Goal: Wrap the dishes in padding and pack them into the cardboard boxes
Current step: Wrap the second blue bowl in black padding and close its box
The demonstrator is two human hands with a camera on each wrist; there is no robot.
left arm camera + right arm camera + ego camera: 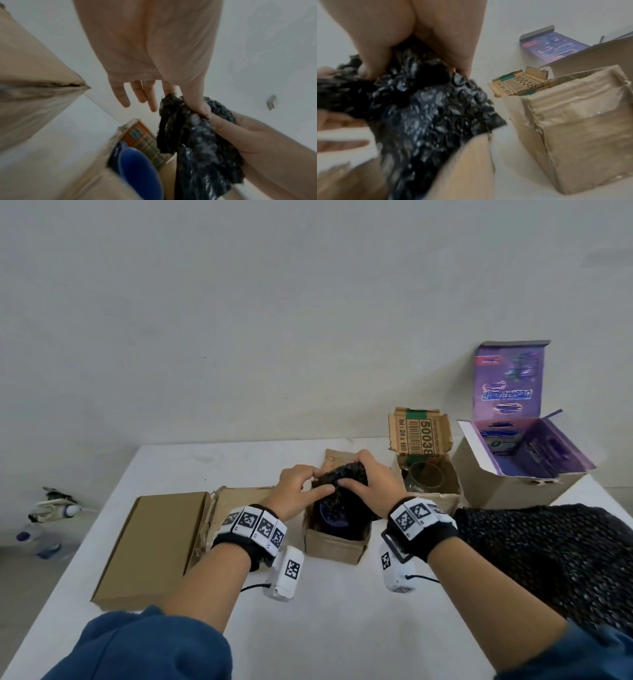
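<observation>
Your left hand [297,486] and right hand [371,487] meet over the small cardboard box [334,546] that stands in the middle of the white counter [318,628]. Both pinch the same bunch of black bubble wrap [340,479]: the left grip takes it between thumb and forefinger with the other three fingers [120,93] straight and free, and the right grip is curled round the top of the bunch. The wrap hangs down into the small cardboard box, so most of what lies inside is covered. In the left wrist view you can make out a blue cup [139,174] in that box beside the wrap; how far it is wrapped cannot be told. The right wrist view is blurred by motion on its left side.

Just right of the small cardboard box, a second taped box [431,494] holds a clear glass [426,475], partly hidden by your right hand. Further right stands an open box with a purple printed lining [524,467]. A large sheet of black bubble wrap [548,556] lies right of your right forearm, cut off at the edge. Left of the small cardboard box lies a flat brown carton [154,546].
</observation>
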